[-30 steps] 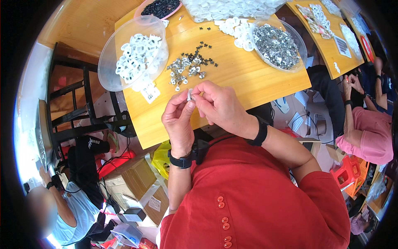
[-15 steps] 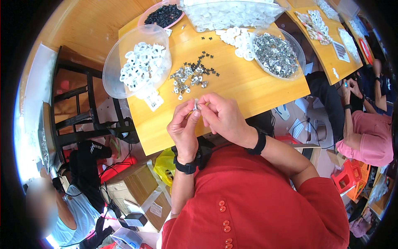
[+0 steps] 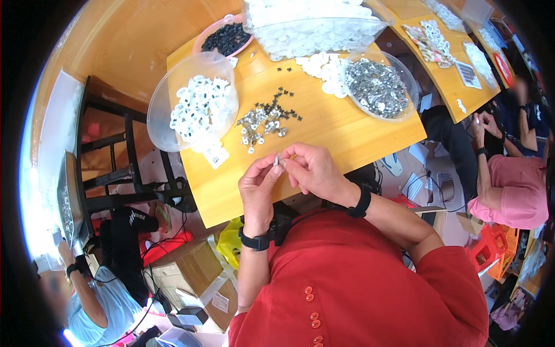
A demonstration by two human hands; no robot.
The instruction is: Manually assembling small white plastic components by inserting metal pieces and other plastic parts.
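Note:
Above the near edge of the wooden table [image 3: 341, 139], my left hand [image 3: 258, 188] pinches a small white plastic piece [image 3: 276, 160] between thumb and forefinger. My right hand [image 3: 317, 172] meets it from the other side, its thumb and forefinger closed at the same piece; fingers partly hide it. Just beyond lie a loose heap of small silver metal parts [image 3: 254, 128] and black cross-shaped bits [image 3: 283, 107]. A clear tub [image 3: 159, 118] of white ring-like pieces stands to the left. On the right is a clear bowl [image 3: 413, 95] of silver metal parts, beside a pile of white discs [image 3: 325, 68].
At the back stand a big clear bin [image 3: 318, 26] of white parts and a pink bowl [image 3: 199, 39] of black bits. A black metal frame [image 3: 130, 144] is left of the table. Co-workers sit right, in a pink shirt [image 3: 511, 191], and lower left, in light blue [image 3: 107, 301].
Both hands stay together at the white piece and appear slightly lower in the picture. The table and containers have shifted slightly as the view moved.

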